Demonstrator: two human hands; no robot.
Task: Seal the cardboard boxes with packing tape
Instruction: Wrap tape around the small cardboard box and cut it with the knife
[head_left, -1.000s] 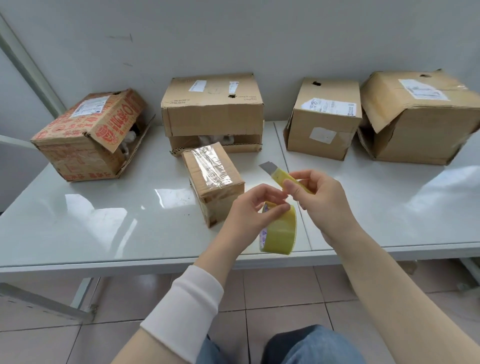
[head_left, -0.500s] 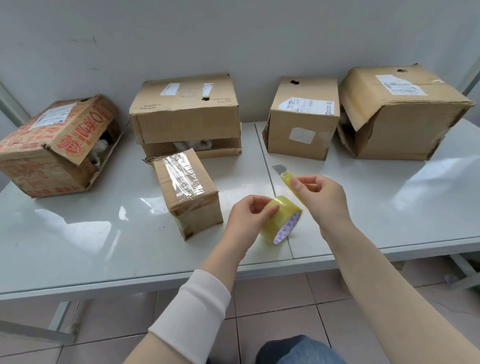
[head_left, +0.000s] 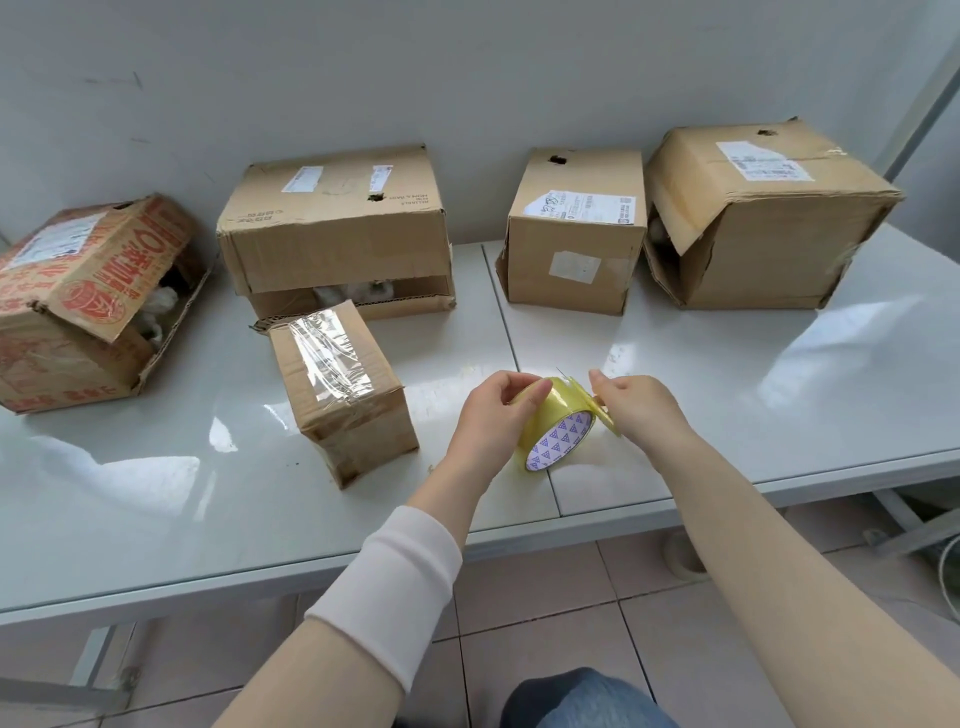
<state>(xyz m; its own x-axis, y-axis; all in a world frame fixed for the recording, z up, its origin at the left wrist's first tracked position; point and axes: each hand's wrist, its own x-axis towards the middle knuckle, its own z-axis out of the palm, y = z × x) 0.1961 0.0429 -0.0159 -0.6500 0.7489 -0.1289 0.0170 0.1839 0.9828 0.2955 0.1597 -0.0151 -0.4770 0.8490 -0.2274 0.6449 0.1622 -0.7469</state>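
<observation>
A yellow packing tape roll stands on edge near the white table's front edge, and my left hand grips it from the left. My right hand holds a yellow utility knife right beside the roll, its front end at the roll's top. A small cardboard box with clear tape across its top lies left of the roll. Behind stand a red-printed box with an open flap, a large brown box, a medium brown box and a big dented box.
The four back boxes line the grey wall. A seam runs across the table just behind the roll. On the tiled floor under the table sits another pale roll; a table leg and cables are at the right.
My hands have lowered the tape roll to the table, now turned on its edge. The knife has swung in against the roll. The view has shifted to the right.
</observation>
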